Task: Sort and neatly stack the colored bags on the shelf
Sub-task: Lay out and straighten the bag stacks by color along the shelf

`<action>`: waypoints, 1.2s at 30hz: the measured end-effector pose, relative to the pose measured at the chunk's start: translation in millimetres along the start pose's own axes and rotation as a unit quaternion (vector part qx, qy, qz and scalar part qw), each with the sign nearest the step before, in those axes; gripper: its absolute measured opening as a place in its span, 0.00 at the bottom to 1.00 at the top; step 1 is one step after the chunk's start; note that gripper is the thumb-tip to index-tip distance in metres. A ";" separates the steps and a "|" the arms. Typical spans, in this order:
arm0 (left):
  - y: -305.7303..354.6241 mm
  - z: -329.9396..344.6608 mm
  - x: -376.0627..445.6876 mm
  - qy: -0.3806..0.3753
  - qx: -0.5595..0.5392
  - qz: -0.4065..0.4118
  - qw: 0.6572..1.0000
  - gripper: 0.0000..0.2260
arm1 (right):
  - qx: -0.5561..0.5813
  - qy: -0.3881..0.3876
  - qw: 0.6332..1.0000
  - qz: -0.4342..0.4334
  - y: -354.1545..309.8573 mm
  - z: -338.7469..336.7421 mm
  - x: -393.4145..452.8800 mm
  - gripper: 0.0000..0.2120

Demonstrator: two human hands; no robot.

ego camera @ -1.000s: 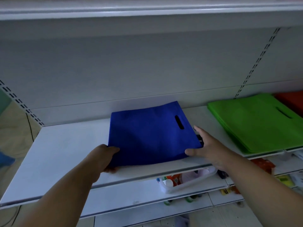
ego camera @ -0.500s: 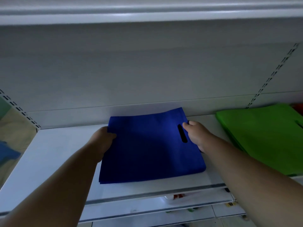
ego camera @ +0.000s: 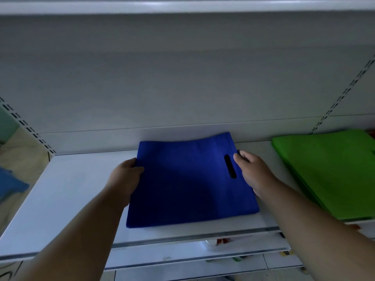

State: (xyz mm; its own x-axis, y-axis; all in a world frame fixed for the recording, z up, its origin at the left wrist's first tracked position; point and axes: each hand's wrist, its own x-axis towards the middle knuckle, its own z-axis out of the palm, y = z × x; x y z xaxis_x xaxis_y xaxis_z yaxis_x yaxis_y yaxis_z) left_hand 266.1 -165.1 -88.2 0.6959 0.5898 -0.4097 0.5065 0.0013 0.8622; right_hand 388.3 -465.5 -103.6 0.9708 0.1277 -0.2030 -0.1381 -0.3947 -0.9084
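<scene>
A stack of flat blue bags (ego camera: 186,179) with a cut-out handle slot lies in the middle of the white shelf (ego camera: 67,197). My left hand (ego camera: 125,177) grips the stack's left edge, thumb on top. My right hand (ego camera: 251,171) holds the right edge beside the slot, fingers curled over it. To the right, a stack of green bags (ego camera: 332,171) lies flat on the same shelf, apart from the blue stack.
The shelf's back panel (ego camera: 182,78) rises right behind the bags, and an upper shelf (ego camera: 182,7) hangs overhead. Slotted uprights (ego camera: 343,94) stand at both sides. Lower shelves with small goods (ego camera: 221,241) show under the front edge. Something blue (ego camera: 10,185) lies at far left.
The blue stack has slid back on the shelf toward the rear panel. Both hands moved from its front corners to its side edges and stay there.
</scene>
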 end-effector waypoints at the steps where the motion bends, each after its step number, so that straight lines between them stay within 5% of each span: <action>1: -2.4 -0.9 0.3 0.011 -0.006 0.002 1.000 0.11 | 0.016 0.000 1.000 0.002 0.3 -1.3 -3.2 0.19; 7: -11.3 -9.9 -5.5 -0.004 -0.111 -0.014 0.994 0.20 | 0.043 -0.049 0.998 0.011 3.9 -6.9 -17.9 0.25; 15: -23.9 -27.0 -28.0 -0.059 -0.200 -0.012 0.978 0.20 | -0.003 -0.065 0.998 -0.011 4.6 -12.5 -42.0 0.25; 29: -49.4 -20.2 -80.1 -0.060 -0.173 0.016 0.983 0.16 | -0.041 -0.026 0.999 -0.008 10.2 -3.6 -93.0 0.27; 36: -58.0 -29.1 -98.1 -0.035 -0.166 -0.028 0.985 0.15 | -0.168 -0.016 0.985 -0.042 18.4 -1.3 -103.2 0.30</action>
State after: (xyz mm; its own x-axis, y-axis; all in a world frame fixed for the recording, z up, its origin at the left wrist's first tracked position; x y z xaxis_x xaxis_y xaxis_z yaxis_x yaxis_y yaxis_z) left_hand 153.7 -199.6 -89.4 0.7113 0.5239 -0.4686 0.3588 0.3027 0.8830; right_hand 285.9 -487.1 -98.8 0.9684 0.1993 -0.1496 0.0198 -0.6601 -0.7509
